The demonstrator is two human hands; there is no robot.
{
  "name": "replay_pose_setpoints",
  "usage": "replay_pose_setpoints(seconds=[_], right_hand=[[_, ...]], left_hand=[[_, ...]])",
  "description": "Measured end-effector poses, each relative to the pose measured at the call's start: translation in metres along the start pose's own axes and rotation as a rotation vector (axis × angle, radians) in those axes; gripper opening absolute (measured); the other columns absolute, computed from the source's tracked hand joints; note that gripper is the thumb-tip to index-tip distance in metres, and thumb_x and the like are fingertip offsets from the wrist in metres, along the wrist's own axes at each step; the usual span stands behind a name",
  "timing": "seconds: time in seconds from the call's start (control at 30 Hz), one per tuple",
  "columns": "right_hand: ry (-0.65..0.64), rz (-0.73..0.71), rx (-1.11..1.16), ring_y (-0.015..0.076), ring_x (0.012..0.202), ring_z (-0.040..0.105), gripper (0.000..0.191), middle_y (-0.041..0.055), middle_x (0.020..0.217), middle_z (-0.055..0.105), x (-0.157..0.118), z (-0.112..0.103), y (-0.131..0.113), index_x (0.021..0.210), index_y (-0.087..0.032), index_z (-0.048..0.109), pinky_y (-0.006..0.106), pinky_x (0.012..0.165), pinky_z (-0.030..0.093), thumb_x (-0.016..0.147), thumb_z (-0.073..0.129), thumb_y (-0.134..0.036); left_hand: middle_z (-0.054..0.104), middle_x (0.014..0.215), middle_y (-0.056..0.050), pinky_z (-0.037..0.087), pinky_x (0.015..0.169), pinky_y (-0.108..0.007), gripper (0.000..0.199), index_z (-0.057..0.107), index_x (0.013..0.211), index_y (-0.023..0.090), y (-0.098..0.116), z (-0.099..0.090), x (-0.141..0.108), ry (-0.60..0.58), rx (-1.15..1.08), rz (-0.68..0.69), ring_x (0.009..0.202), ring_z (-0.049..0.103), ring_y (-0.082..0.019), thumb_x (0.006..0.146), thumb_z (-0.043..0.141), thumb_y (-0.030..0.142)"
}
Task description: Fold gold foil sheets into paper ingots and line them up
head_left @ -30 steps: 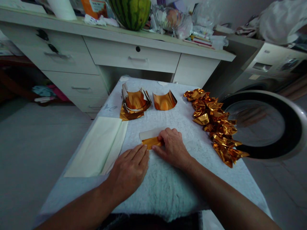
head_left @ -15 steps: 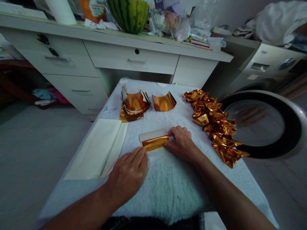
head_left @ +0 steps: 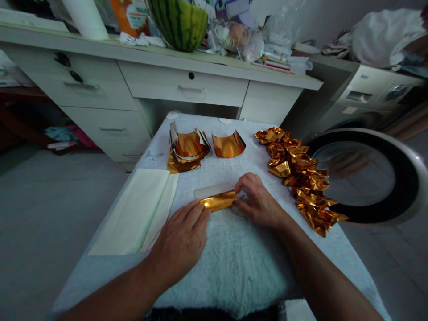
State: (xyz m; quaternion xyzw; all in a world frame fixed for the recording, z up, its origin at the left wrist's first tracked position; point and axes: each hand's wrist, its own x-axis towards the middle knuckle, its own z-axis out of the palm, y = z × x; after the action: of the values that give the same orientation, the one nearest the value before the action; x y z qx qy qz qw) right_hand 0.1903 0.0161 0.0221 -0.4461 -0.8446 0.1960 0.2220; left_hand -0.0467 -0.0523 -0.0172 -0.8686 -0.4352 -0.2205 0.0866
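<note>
A small sheet of gold foil paper (head_left: 219, 201) lies in front of me, its near part folded over so the gold side faces up and a white strip shows behind it. My left hand (head_left: 185, 232) grips the left end, fingers pressed together on the fold. At the right end my right hand (head_left: 256, 200) pinches the edge between thumb and curled fingers. Beyond them sit a stack of curved gold foil sheets (head_left: 187, 147) and a single curved sheet (head_left: 229, 144). A heap of folded gold foil pieces (head_left: 294, 174) runs down the right side.
Folded white paper (head_left: 133, 209) lies on the cloth-covered table (head_left: 234, 263) at left. Behind stands a white desk (head_left: 187, 87) holding a cut watermelon (head_left: 180, 22) and plastic bags. An open washing machine door (head_left: 364, 174) is close to the table's right edge.
The gold fold has been pressed further over and looks narrower. My left fingers have shifted slightly right along it, and my right hand's fingers have curled more at its end.
</note>
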Motion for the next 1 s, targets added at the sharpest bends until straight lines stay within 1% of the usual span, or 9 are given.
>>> replay_pose_setpoints(seconds=[0.17,0.23,0.37,0.53,0.63,0.73,0.83,0.93,1.0], right_hand=[[-0.099,-0.011,-0.027,0.0229,0.099,0.05,0.022,0.0063,0.105,0.059,0.002,0.004,-0.003,0.101,-0.02,0.059,0.037,0.09,0.037,0.08,0.065,-0.018],[-0.119,-0.006,-0.05,0.0228,0.099,0.05,0.023,0.006,0.105,0.06,0.002,0.006,-0.001,0.103,-0.02,0.061,0.037,0.09,0.037,0.081,0.067,-0.02],[-0.095,-0.001,-0.079,0.0225,0.098,0.051,0.02,0.0069,0.106,0.061,0.002,0.01,0.004,0.105,-0.021,0.063,0.036,0.087,0.038,0.086,0.065,-0.025],[-0.074,-0.046,-0.08,0.0222,0.1,0.052,0.015,0.0072,0.109,0.061,0.002,0.012,0.006,0.103,-0.023,0.068,0.037,0.088,0.04,0.09,0.062,-0.026],[-0.066,-0.059,-0.074,0.0215,0.099,0.053,0.016,0.0067,0.108,0.063,0.003,0.014,0.009,0.103,-0.023,0.07,0.037,0.088,0.041,0.094,0.057,-0.025],[-0.038,-0.068,-0.065,0.0207,0.096,0.054,0.018,0.0065,0.104,0.064,0.005,0.018,0.012,0.1,-0.022,0.071,0.036,0.087,0.041,0.096,0.054,-0.027],[-0.007,-0.067,-0.033,0.0201,0.093,0.054,0.019,0.0062,0.099,0.064,0.005,0.02,0.014,0.096,-0.021,0.071,0.036,0.085,0.042,0.097,0.053,-0.027],[0.001,-0.06,0.005,0.0197,0.092,0.055,0.02,0.0057,0.097,0.065,0.005,0.019,0.012,0.092,-0.021,0.069,0.036,0.085,0.042,0.097,0.051,-0.026],[0.014,-0.054,0.035,0.0203,0.094,0.055,0.013,0.0057,0.097,0.065,0.005,0.017,0.01,0.094,-0.021,0.067,0.036,0.086,0.042,0.095,0.055,-0.027]], left_hand=[[0.064,0.117,-0.017,0.056,0.096,-0.049,0.034,0.062,0.119,0.008,-0.001,0.002,-0.002,-0.06,-0.022,-0.035,0.111,0.061,-0.03,0.087,0.051,0.011],[0.062,0.123,-0.019,0.054,0.099,-0.049,0.034,0.061,0.121,0.008,-0.001,0.002,-0.003,-0.066,-0.015,-0.035,0.117,0.058,-0.031,0.088,0.051,0.012],[0.059,0.134,-0.018,0.051,0.103,-0.05,0.036,0.059,0.124,0.009,-0.002,0.005,-0.003,-0.076,-0.035,-0.046,0.124,0.055,-0.03,0.09,0.048,0.014],[0.062,0.13,-0.017,0.051,0.101,-0.05,0.038,0.053,0.128,0.01,-0.004,0.002,0.001,-0.091,-0.103,-0.097,0.121,0.057,-0.029,0.092,0.047,0.017],[0.065,0.123,-0.016,0.054,0.097,-0.048,0.036,0.055,0.125,0.01,-0.005,-0.007,0.011,-0.131,-0.128,-0.115,0.114,0.061,-0.028,0.09,0.051,0.018],[0.07,0.109,-0.011,0.056,0.089,-0.044,0.025,0.062,0.111,0.014,-0.004,-0.016,0.029,-0.252,-0.12,-0.167,0.101,0.065,-0.027,0.087,0.058,0.017],[0.07,0.094,-0.008,0.057,0.079,-0.043,0.014,0.065,0.099,0.016,-0.003,-0.019,0.044,-0.332,-0.046,-0.158,0.09,0.066,-0.027,0.087,0.058,0.016],[0.068,0.084,-0.006,0.056,0.072,-0.039,0.016,0.067,0.088,0.016,-0.005,-0.015,0.05,-0.334,0.041,-0.121,0.081,0.065,-0.025,0.088,0.052,0.009],[0.068,0.082,-0.006,0.055,0.071,-0.037,0.019,0.067,0.086,0.016,-0.009,-0.012,0.05,-0.306,0.049,-0.122,0.079,0.064,-0.024,0.088,0.051,0.006]])
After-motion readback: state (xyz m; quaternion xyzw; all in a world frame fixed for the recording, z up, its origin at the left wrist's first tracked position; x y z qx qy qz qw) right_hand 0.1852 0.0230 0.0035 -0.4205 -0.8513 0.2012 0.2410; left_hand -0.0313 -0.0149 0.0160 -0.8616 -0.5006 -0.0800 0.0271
